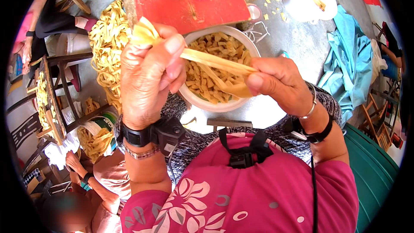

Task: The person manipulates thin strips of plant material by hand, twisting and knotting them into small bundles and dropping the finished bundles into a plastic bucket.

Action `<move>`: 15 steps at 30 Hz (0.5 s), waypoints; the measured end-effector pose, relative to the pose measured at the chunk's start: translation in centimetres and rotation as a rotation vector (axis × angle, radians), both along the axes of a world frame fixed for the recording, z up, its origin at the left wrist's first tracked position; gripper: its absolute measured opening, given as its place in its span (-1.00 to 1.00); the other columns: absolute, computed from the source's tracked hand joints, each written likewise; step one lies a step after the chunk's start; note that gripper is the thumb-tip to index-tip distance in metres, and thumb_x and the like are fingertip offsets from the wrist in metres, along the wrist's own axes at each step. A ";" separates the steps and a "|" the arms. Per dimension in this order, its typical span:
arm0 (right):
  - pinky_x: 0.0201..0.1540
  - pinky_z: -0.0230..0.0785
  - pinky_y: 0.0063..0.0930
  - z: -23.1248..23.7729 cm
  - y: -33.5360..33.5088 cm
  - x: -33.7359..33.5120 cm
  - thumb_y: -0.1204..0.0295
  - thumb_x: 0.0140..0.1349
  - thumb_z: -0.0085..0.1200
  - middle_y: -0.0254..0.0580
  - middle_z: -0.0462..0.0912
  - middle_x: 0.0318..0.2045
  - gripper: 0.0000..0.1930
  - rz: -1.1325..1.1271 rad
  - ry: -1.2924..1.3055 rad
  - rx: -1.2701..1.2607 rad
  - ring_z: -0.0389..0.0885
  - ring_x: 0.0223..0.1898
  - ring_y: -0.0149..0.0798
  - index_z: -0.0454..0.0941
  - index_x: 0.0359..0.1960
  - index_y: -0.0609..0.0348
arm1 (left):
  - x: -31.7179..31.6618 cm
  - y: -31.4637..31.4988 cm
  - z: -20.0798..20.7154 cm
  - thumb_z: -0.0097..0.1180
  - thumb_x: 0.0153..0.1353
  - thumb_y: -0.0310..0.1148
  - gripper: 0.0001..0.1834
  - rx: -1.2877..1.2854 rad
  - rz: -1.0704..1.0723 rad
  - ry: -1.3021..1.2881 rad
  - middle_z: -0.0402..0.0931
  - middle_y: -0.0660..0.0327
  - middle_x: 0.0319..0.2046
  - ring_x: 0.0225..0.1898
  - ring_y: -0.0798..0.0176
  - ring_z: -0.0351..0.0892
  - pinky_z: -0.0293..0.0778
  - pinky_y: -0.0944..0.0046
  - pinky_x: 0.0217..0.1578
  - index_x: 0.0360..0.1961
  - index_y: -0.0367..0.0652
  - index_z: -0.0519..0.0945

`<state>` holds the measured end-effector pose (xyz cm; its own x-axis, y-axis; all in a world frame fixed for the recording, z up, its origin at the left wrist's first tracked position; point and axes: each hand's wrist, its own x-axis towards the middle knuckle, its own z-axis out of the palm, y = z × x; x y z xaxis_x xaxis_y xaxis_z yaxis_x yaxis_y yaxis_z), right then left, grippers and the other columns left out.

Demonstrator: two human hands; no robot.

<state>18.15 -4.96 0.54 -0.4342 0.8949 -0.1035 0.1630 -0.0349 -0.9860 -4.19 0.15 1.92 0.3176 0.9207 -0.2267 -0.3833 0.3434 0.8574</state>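
Observation:
A flat, pale yellow strip [215, 59] is stretched between my two hands above a white bucket [217, 108]. My left hand [148, 71] is closed around one end, its thumb pressed on top, and a folded flap of the strip pokes out above the knuckles. At the other end, my right hand [280, 82] pinches the strip between thumb and curled fingers. A loop of the same material hangs below, close to the right fingertips. Many short, folded yellow pieces [209, 84] fill the bucket beneath.
A red-topped wooden bench [185, 0] stands just beyond the bucket. Long yellow strips [110, 51] are heaped at the left. Another white bucket [302, 0] is at far right, near a blue cloth [347, 56]. A co-worker's arm [92, 181] shows at lower left.

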 end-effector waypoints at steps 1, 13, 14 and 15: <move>-0.53 0.13 -0.56 0.2 0.4 0.1 0.28 0.32 -0.10 -0.30 0.27 -0.68 -0.67 -0.024 0.001 0.033 0.22 -0.60 -0.48 0.40 -0.54 0.27 | 0.2 0.1 0.2 0.06 0.18 -0.47 -0.89 -0.009 0.033 -0.011 0.31 0.39 -0.68 -0.76 0.57 0.13 0.16 0.52 -0.76 -0.27 -0.22 0.47; -0.54 0.23 -0.17 2.5 8.6 -1.4 0.30 0.20 0.01 0.04 0.45 -0.63 -0.77 -0.413 -0.435 0.618 0.40 -0.57 0.12 0.45 -0.51 0.20 | 1.7 5.6 1.8 0.05 0.20 -0.43 -0.91 0.256 0.224 0.137 0.40 0.32 -0.62 -0.72 0.55 0.15 0.23 0.48 -0.66 -0.35 -0.23 0.51; -0.53 0.25 -0.14 2.2 9.2 -1.6 0.29 0.20 0.00 0.05 0.47 -0.62 -0.77 -0.417 -0.533 0.626 0.44 -0.54 0.13 0.46 -0.50 0.18 | 1.9 5.9 1.6 0.05 0.19 -0.46 -0.93 0.277 0.253 0.171 0.40 0.33 -0.64 -0.71 0.56 0.18 0.23 0.48 -0.66 -0.37 -0.23 0.52; -0.51 0.27 -0.11 1.3 9.7 -1.8 0.28 0.20 -0.01 0.06 0.48 -0.61 -0.78 -0.415 -0.633 0.627 0.48 -0.51 0.13 0.47 -0.49 0.17 | 1.9 6.4 0.5 0.05 0.19 -0.47 -0.93 0.347 0.280 0.343 0.41 0.33 -0.65 -0.71 0.56 0.19 0.22 0.48 -0.67 -0.39 -0.23 0.52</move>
